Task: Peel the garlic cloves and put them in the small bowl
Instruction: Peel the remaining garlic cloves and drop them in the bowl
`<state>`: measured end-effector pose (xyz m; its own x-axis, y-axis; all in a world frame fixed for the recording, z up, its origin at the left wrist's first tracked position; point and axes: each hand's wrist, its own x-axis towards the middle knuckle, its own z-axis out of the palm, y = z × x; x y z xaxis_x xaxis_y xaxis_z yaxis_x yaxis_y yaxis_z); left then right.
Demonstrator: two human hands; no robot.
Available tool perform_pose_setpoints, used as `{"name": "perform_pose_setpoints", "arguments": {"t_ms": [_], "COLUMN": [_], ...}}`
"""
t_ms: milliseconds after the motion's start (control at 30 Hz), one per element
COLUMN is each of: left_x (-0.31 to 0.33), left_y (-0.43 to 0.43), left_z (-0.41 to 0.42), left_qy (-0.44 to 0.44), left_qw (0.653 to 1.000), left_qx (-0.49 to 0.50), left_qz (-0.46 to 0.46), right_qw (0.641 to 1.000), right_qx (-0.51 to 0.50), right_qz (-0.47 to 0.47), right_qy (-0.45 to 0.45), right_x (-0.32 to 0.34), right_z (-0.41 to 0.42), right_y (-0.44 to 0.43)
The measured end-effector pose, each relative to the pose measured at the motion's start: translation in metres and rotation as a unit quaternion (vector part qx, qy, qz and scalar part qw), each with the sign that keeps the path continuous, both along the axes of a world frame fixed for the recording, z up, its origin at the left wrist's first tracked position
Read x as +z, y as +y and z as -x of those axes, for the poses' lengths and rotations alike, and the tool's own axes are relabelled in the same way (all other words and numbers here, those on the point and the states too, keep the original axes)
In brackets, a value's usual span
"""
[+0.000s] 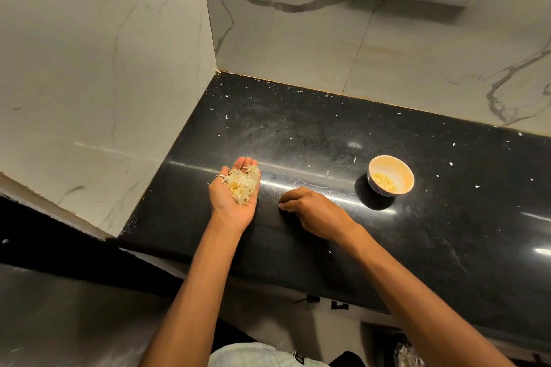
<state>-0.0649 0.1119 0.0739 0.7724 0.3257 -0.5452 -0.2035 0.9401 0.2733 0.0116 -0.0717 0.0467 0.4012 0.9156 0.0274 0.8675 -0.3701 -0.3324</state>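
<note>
Palm up, grip spread flat, a left hand (235, 197) cradles a heap of garlic skins (242, 185) well left of the small bowl (401, 171), which holds peeled garlic cloves (384, 181) on the black worktop (298, 128). Between them the right hand (313, 211) rests fingertips-down, fingers curled; whether its grip holds anything cannot be told.

Centre frame: left hand (231, 202), palm up, carries garlic skins (242, 184). Right hand (311, 211) rests curled on black countertop (298, 128). Small bowl (409, 177), right, contains peeled cloves (384, 182).
</note>
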Motion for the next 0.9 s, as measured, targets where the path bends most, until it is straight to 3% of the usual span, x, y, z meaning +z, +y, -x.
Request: {"name": "perform_pose_setpoints", "arguments": {"t_ms": [367, 500, 633, 733, 833, 900], "left_x": [-0.011, -0.013, -0.013, -0.012, -0.014, -0.013], "left_y": [-0.008, -0.011, -0.012, -0.017, -0.026, -0.035], "left_z": [-0.006, -0.009, -0.008, -0.005, -0.007, -0.009], "left_qy": [-0.01, -0.012, 0.002, 0.013, 0.02, 0.022], "left_qw": [1.0, 1.0, 1.0, 1.0, 1.0, 0.999], "left_qx": [-0.008, -0.01, -0.014, -0.016, -0.019, -0.029], "left_qz": [0.001, 0.003, 0.002, -0.001, 0.005, 0.001], "right_qw": [0.991, 0.992, 0.972, 0.899, 0.834, 0.843], "right_qx": [-0.028, -0.051, -0.214, -0.349, -0.37, -0.338], "right_qz": [0.1, 0.089, 0.052, -0.069, -0.176, -0.196], "right_qy": [-0.08, -0.067, 0.076, 0.255, 0.37, 0.37], "right_x": [0.017, 0.014, 0.018, 0.03, 0.045, 0.059], "right_z": [0.018, 0.024, -0.001, -0.015, -0.009, 0.002], "right_y": [0.019, 0.023, 0.017, 0.003, 0.001, 0.009]}}
